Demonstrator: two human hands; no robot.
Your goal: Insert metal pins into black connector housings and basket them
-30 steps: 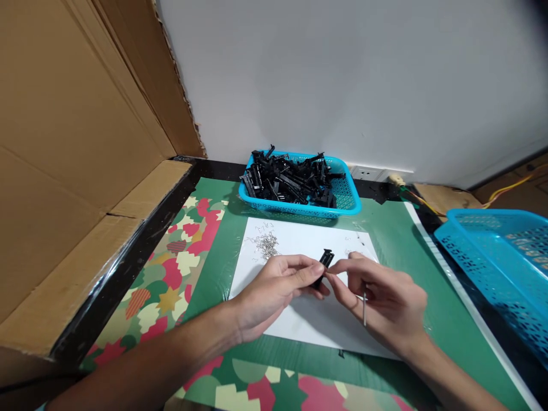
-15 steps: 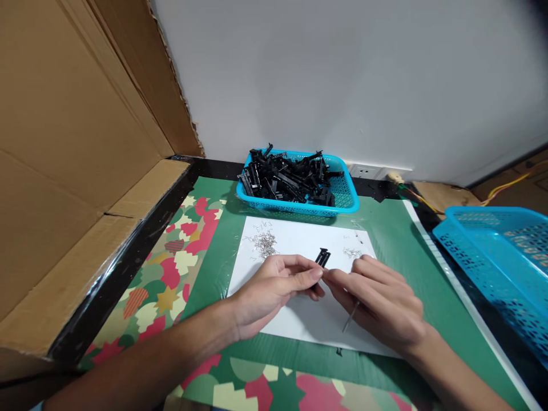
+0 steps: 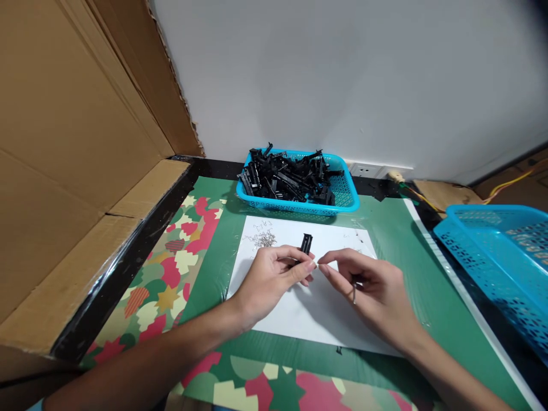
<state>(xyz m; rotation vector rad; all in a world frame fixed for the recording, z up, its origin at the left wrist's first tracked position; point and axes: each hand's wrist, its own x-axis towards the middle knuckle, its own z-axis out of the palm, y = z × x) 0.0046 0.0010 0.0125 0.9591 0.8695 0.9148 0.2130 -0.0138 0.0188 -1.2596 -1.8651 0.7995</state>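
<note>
Above the white sheet (image 3: 299, 314), my left hand (image 3: 278, 274) grips a slim black plastic part (image 3: 306, 243) that points away from me. My right hand (image 3: 368, 285) is closed just to the right, thumb and forefinger pinched near the left fingertips; a tiny pale thing shows between the two hands, too small to name. A thin metal tool (image 3: 354, 293) lies within the curled fingers of my right hand. Behind my left hand, a pile of small wire pieces (image 3: 265, 238) rests on the sheet.
A blue basket (image 3: 295, 206) full of black parts stands behind the sheet. Another blue basket (image 3: 483, 257) is at the right. Cardboard (image 3: 77, 142) rises at the left. A small black piece (image 3: 339, 350) lies by the sheet's front edge. Sockets (image 3: 363, 170) line the wall.
The black part has moved slightly left and stands more upright in my left hand. My right hand has turned, its pinch now facing left, and the metal tool sits closer against its fingers.
</note>
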